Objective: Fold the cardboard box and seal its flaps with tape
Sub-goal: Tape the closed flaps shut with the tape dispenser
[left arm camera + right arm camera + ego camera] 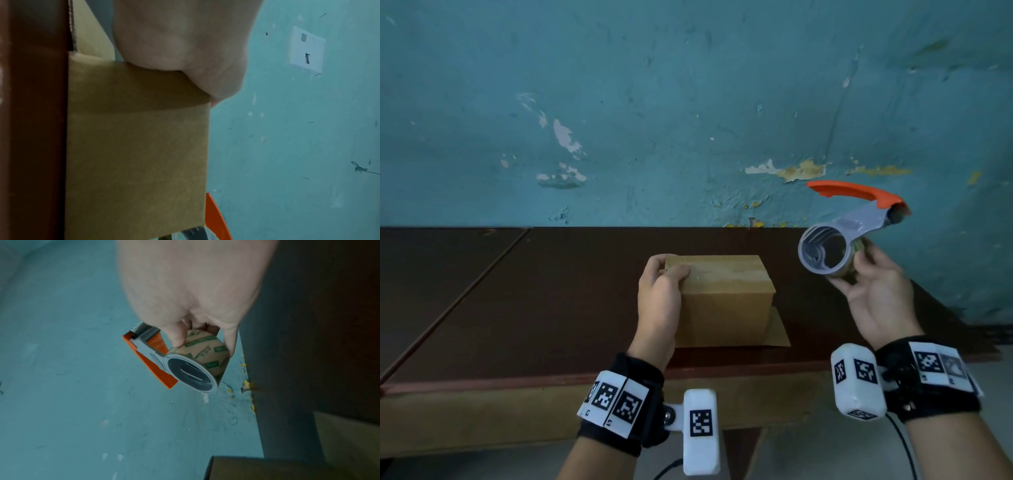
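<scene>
Left hand: the left hand (659, 294) is nearest, curled over the left end of the box (722, 298), fingers over the top edge and thumb on the top face, holding it down on the table (551, 308).
Box: it stands folded up near the front edge of the table, top closed. A flat piece of cardboard (779, 334) sticks out from under its right side; I cannot tell whether it is a loose sheet or a bottom flap left open.
Right hand: the right hand (873, 291) is raised to the right of the box and well clear of it, fingers wrapped round the roll in the tape dispenser (835, 246). In the right wrist view the thumb and fingers (176, 337) pinch the printed roll (207, 347).
Dispenser: its orange handle (856, 193) points up and left toward the wall (688, 102); the toothed cutter shows only in the right wrist view.
Done: folding looks finished, judging by the closed top. A faint shiny strip seems to run across the top, which could be tape already laid, but it is too dim to be sure.
Left: any further taping; the underside, if that piece is a flap, would need closing.
Hidden: the far side, the left end under the hand, and the bottom of the box are out of sight. The left wrist view shows only a box wall (133, 154) and the hand close up. No free tape end can be made out.
</scene>
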A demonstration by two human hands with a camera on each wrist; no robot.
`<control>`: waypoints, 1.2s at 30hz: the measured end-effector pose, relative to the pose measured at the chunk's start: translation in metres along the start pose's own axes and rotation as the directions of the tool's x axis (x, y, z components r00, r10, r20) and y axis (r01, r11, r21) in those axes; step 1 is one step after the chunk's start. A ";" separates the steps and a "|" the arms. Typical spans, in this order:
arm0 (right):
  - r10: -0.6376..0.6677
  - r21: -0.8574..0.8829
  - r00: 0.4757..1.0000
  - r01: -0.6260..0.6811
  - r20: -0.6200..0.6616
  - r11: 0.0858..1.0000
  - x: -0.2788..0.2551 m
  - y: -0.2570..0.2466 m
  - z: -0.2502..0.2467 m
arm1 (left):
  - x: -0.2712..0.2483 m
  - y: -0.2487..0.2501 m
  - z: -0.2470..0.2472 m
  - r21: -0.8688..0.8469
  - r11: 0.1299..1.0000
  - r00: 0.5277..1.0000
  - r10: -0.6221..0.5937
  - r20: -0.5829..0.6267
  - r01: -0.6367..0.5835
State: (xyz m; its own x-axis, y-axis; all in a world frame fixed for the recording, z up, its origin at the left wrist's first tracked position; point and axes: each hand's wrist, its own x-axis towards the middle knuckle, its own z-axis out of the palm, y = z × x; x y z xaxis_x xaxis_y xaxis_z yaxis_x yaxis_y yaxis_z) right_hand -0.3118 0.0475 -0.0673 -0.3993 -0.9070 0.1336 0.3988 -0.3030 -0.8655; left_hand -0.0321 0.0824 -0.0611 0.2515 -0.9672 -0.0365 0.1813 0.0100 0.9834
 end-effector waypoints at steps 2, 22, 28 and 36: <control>0.022 0.054 0.999 -0.023 0.033 0.998 -0.002 0.001 0.004 | 0.000 0.000 -0.001 0.012 1.000 1.000 0.001 0.006 -0.001; -0.721 -0.642 0.596 0.715 0.354 0.277 -0.064 0.004 0.083 | -0.011 -0.011 0.025 0.056 0.997 0.996 0.055 0.076 -0.060; -0.702 -0.683 0.475 0.730 0.530 -0.022 -0.069 0.021 0.093 | -0.010 -0.009 0.026 0.070 0.995 0.993 0.064 0.102 -0.071; -0.662 -0.771 0.535 0.628 0.525 -0.104 -0.077 0.029 0.102 | -0.001 -0.016 0.023 0.224 0.917 0.943 0.303 0.140 -0.329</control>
State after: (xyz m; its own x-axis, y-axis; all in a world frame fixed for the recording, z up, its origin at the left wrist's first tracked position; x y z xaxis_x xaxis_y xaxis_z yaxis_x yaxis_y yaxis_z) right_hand -0.1854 0.0792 -0.0533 -0.0437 -0.4383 0.8978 -0.9288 -0.3131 -0.1981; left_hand -0.0570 0.0776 -0.0725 0.1590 -0.9441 0.2888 -0.1298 0.2700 0.9541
